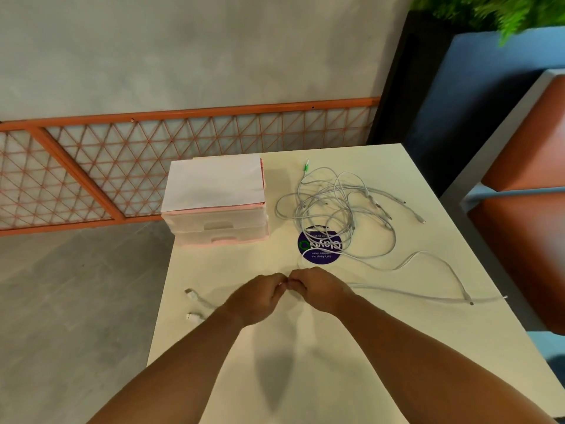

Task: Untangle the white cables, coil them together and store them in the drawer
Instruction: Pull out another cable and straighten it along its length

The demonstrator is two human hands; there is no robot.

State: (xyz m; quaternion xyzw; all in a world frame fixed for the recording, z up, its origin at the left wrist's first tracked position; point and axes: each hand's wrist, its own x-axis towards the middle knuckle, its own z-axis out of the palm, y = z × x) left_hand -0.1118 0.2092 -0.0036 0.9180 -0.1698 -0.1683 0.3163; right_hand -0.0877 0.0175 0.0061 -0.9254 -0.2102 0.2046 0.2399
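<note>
A tangle of white cables (pixel 339 206) lies on the cream table (pixel 351 347) at the far right, one end with a green plug (pixel 306 167). Strands run from it toward me. My left hand (pixel 260 298) and my right hand (pixel 318 289) meet knuckle to knuckle at the table's middle, both with curled fingers pinching a white cable between them. Two white plug ends (pixel 192 293) lie left of my left hand. A long strand (pixel 428 296) trails right from my right hand. The pink drawer unit (pixel 218 221) stands at the far left, its drawers closed.
A round purple sticker (pixel 319 246) sits under part of the tangle. White paper (pixel 214 182) covers the drawer unit's top. The table's left edge drops to a grey floor. An orange lattice fence runs behind. An orange seat (pixel 526 240) stands to the right.
</note>
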